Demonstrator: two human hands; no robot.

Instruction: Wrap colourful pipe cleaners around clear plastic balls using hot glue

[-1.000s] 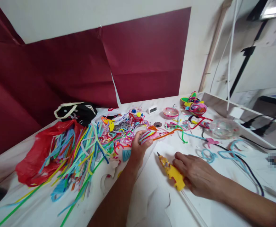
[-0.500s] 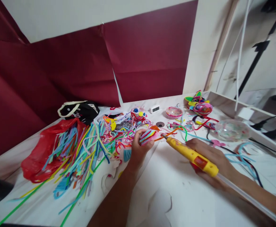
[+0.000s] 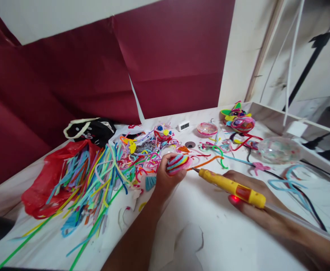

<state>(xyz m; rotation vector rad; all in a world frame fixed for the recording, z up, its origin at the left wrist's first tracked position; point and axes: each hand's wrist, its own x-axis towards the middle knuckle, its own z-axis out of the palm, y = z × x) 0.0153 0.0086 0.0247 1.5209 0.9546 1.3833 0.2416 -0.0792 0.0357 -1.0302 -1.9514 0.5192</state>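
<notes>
My left hand [image 3: 166, 173] is closed around a small rounded piece wrapped in striped pipe cleaners [image 3: 178, 164], in pink, yellow, blue and red. From its right side an orange pipe cleaner [image 3: 207, 162] sticks out over the table. My right hand [image 3: 246, 192] grips a yellow hot glue gun [image 3: 231, 187], pen-shaped, with a red light glowing near my fingers and a clear glue stick out of its back. The dark nozzle points at the striped piece, close to its right edge; whether they touch I cannot tell.
On the left a red plastic bag [image 3: 37, 188] spills many pipe cleaners [image 3: 97, 188]. Behind are a black pouch [image 3: 94, 133], a white digital display [image 3: 183, 126] and a pink-rimmed bowl [image 3: 207, 130]. To the right lie a decorated figure [image 3: 240, 119], a clear bowl [image 3: 279, 149] and a black cable [image 3: 309, 205].
The glue gun has tilted and shifted slightly down, and its red light now shows. My left hand keeps the striped piece nearly in place. The view has moved a little.
</notes>
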